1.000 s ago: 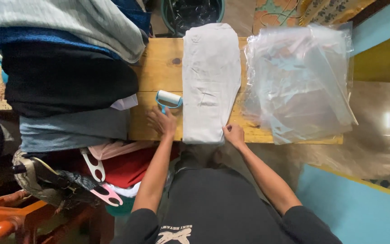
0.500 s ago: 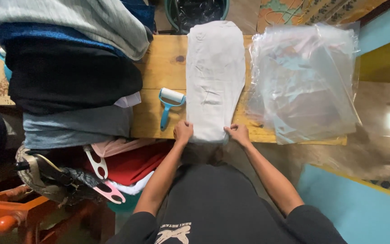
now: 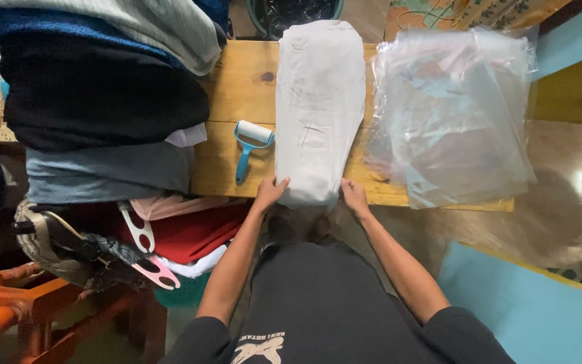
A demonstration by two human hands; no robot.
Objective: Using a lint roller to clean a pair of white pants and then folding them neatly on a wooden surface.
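Note:
A folded pale grey garment (image 3: 318, 108) lies lengthwise down the middle of a wooden table (image 3: 240, 87). My left hand (image 3: 269, 192) grips its near left corner at the table's front edge. My right hand (image 3: 353, 197) holds the near right corner. A blue-handled lint roller (image 3: 247, 148) with a white roll rests on the wood just left of the garment, close to my left hand.
A stack of clear plastic bags (image 3: 449, 114) covers the table's right end. A tall pile of folded clothes (image 3: 102, 94) fills the left side, with hangers (image 3: 144, 249) and a wooden chair (image 3: 42, 303) below it. A dark bin (image 3: 294, 10) stands beyond the table.
My left hand has left the lint roller and moved right onto the garment's near left corner. My right hand stays at the near right corner.

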